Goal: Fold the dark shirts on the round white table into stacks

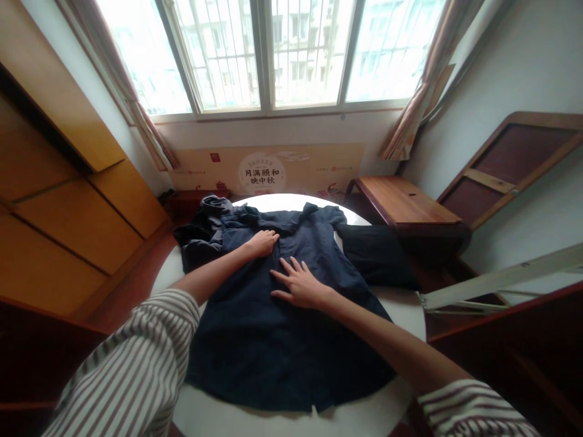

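A dark navy shirt [291, 352] lies spread on a round white table, its hem towards me and its collar end at the far side. Near the upper middle of the shirt front, my left hand [263, 243] has its fingers bent together on the cloth by the front seam, apparently pinching it. Closer to me and slightly right, my right hand [300, 286] rests flat on the shirt with fingers spread. Folded black cloth [378, 256] lies right of the shirt. A crumpled dark grey garment [203, 233] is bunched at its left.
The white table's rim [410, 315] shows around the cloth. Beyond it stand a wooden side table [407, 200] and a printed banner [191, 167] under the window. Wooden cabinets [59, 243] line the left; a pale metal bar [501, 279] runs along the right.
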Motion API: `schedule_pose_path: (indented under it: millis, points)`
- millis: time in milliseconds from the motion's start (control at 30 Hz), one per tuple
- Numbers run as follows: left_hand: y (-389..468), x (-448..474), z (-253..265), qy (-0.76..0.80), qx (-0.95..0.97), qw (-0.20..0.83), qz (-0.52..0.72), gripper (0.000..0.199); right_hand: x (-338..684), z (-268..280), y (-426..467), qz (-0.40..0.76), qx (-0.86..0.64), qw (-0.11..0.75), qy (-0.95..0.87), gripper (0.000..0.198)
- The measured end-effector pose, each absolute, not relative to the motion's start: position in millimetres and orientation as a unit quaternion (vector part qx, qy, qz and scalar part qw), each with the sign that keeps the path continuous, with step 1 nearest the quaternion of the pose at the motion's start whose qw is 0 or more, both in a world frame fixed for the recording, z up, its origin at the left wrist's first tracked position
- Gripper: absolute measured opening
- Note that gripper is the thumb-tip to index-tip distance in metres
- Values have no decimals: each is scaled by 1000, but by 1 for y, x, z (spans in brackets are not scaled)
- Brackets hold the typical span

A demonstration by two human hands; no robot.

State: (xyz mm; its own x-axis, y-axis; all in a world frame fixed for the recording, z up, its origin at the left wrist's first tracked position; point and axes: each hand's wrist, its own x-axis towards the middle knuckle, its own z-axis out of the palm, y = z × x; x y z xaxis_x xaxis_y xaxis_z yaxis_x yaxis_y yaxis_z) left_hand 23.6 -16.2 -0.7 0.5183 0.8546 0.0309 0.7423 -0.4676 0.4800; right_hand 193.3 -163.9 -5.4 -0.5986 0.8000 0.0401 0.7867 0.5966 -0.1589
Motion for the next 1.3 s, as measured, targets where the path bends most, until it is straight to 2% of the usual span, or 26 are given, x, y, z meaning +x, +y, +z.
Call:
schedule_pose_path:
  millis: [133,267,433,500,567,667,800,867,1000,1067,1300]
  points:
    - [16,35,-5,471,852,188,133,31,190,-28,-178,72,-457,96,-881,64]
    - [55,40,9,477,852,161,143,44,192,-26,-179,83,-457,96,-880,65]
    - [90,45,24,545,815,71,183,76,192,-25,-177,96,-456,99,-879,65]
    - [94,41,27,589,787,18,183,80,192,-26,-178,96,-455,99,-879,65]
    - [94,31,30,625,762,-5,172,76,192,-26,-178,92,-455,102,-880,64]
    - [91,4,34,679,719,3,146,66,192,-27,-178,87,-454,108,-880,63]
    - [86,-39,36,748,656,65,75,89,192,-29,-177,93,-455,104,-879,64]
    - [86,-57,37,757,646,66,75,80,191,-30,-176,99,-456,99,-879,65]
    - [89,-80,43,753,643,70,123,38,191,-31,-175,101,-459,99,-877,66]
    - [92,-87,50,758,630,67,153,27,191,-31,-175,102,-460,98,-877,66]
    - [86,-124,77,831,483,28,276,37,191,-32,-174,106,-461,95,-876,66]
